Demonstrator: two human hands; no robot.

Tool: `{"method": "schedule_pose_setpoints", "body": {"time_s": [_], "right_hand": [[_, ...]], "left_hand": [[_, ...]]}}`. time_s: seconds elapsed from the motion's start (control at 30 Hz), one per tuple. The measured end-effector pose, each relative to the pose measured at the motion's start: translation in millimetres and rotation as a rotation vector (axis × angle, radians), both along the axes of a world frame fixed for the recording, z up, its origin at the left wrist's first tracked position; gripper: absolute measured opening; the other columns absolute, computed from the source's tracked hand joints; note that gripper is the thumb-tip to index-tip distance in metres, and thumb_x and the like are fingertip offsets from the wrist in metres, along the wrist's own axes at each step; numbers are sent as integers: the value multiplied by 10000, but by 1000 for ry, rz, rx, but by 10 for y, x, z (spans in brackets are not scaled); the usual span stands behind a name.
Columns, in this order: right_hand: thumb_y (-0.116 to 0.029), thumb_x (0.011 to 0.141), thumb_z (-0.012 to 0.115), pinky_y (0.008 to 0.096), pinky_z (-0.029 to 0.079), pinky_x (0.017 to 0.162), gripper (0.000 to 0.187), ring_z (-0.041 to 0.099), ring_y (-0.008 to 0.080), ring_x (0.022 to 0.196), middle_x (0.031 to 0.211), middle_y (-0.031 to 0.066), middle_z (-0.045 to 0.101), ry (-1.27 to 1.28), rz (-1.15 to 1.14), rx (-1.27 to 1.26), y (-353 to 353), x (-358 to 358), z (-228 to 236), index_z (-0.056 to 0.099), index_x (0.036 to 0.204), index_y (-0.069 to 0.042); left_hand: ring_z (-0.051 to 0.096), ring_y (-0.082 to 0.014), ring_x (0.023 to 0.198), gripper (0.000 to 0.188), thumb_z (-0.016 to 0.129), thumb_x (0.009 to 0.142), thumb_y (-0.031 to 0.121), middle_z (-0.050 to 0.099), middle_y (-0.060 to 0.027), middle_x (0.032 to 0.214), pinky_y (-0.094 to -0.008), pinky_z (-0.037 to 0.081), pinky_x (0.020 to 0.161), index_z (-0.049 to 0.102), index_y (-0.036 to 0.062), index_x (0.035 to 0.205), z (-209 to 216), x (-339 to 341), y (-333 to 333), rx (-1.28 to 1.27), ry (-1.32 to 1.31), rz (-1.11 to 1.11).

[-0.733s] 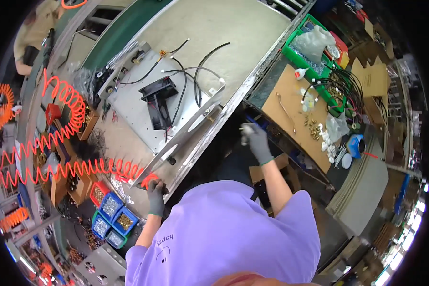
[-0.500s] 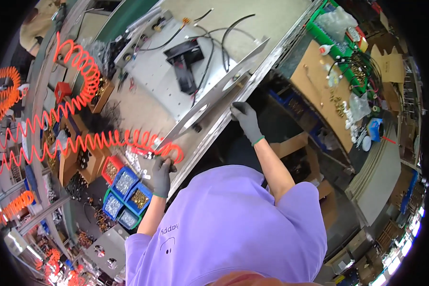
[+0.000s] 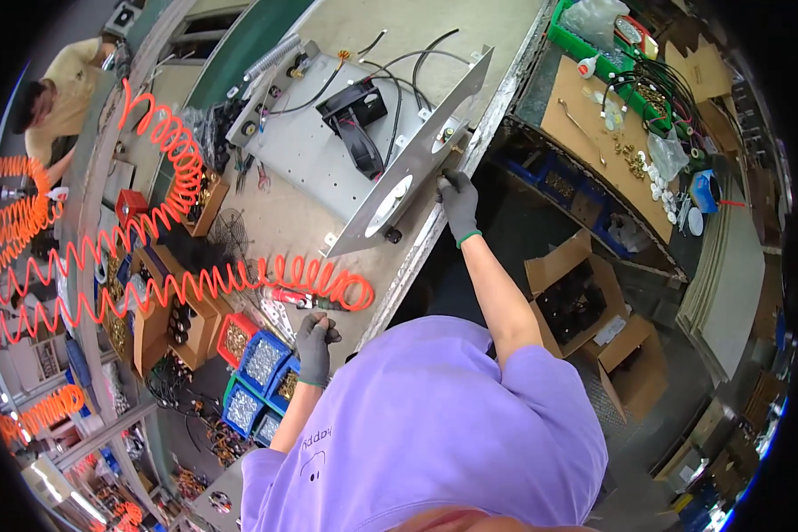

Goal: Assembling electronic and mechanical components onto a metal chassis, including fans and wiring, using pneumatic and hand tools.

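A grey metal chassis (image 3: 306,173) lies on the workbench with a black fan (image 3: 355,133) and loose black cables on it. Along its near side stands an upright metal panel (image 3: 399,197) with round cutouts, a small fitting and a black knob (image 3: 393,236). My right hand (image 3: 457,204), in a grey glove, is at the bench edge beside the panel's right part. Its fingers are curled, and whatever they grip is hidden. Near the front edge, my gloved left hand (image 3: 315,348) is closed in a pinch; its contents cannot be made out. Just beyond it lies a red air tool (image 3: 294,298).
An orange coiled hose (image 3: 195,282) runs in from the left. Blue bins (image 3: 262,362) of small metal parts stand left of my left hand. Cartons (image 3: 585,297) sit on the floor at right, below a side table (image 3: 607,151). Another person (image 3: 62,97) is at far left.
The whole view has shifted, bringing more of the person at far left into sight. My left hand has drawn back slightly from the air tool. My right hand stays by the bench edge.
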State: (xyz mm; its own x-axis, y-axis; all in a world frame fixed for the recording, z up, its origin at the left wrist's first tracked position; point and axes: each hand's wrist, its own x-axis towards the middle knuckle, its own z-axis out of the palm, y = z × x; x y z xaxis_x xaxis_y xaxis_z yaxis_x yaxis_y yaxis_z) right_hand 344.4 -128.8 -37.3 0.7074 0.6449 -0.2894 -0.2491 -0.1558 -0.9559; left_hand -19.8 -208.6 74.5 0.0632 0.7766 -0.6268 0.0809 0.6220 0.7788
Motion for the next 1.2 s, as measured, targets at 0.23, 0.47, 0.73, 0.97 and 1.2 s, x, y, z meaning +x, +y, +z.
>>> {"method": "schedule_pose_setpoints", "body": {"time_s": [0.23, 0.47, 0.73, 0.97, 1.2], "right_hand": [[-56, 833, 569, 245, 463, 515, 214, 553, 101, 568, 771, 59, 616, -100, 58, 3, 59, 15, -160, 600, 1028, 26], [-55, 815, 607, 259, 492, 549, 227, 577, 109, 607, 801, 70, 635, -47, 57, 30, 67, 39, -158, 590, 1020, 43], [-32, 838, 576, 265, 512, 554, 190, 598, 123, 639, 846, 87, 627, 44, 66, 48, 24, 26, -53, 585, 1017, 28], [-41, 843, 576, 265, 505, 553, 182, 598, 122, 627, 808, 86, 627, 33, 3, 57, 91, 19, -149, 585, 1009, 33], [-51, 834, 565, 273, 499, 538, 196, 597, 124, 609, 795, 96, 636, -112, 84, -51, 39, 35, -74, 597, 1003, 43]], "left_hand": [[529, -131, 616, 192, 502, 863, 101, 538, -59, 781, -267, 482, 568, 508, -2, 1024, -49, -7, 108, 22, -13, 4], [531, -137, 589, 175, 511, 858, 87, 543, -65, 757, -274, 485, 543, 520, 1, 1010, -102, 22, 73, 3, -63, 49], [543, -139, 591, 128, 499, 860, 82, 554, -66, 762, -277, 500, 536, 521, 14, 967, -120, -28, 163, -30, -33, 43], [544, -139, 602, 161, 497, 861, 87, 552, -61, 774, -273, 496, 544, 523, 8, 999, -112, -27, 165, -52, -45, -3], [535, -130, 611, 133, 492, 866, 94, 544, -46, 769, -269, 488, 564, 522, 42, 984, -113, -36, 148, -118, -25, 25]]}}
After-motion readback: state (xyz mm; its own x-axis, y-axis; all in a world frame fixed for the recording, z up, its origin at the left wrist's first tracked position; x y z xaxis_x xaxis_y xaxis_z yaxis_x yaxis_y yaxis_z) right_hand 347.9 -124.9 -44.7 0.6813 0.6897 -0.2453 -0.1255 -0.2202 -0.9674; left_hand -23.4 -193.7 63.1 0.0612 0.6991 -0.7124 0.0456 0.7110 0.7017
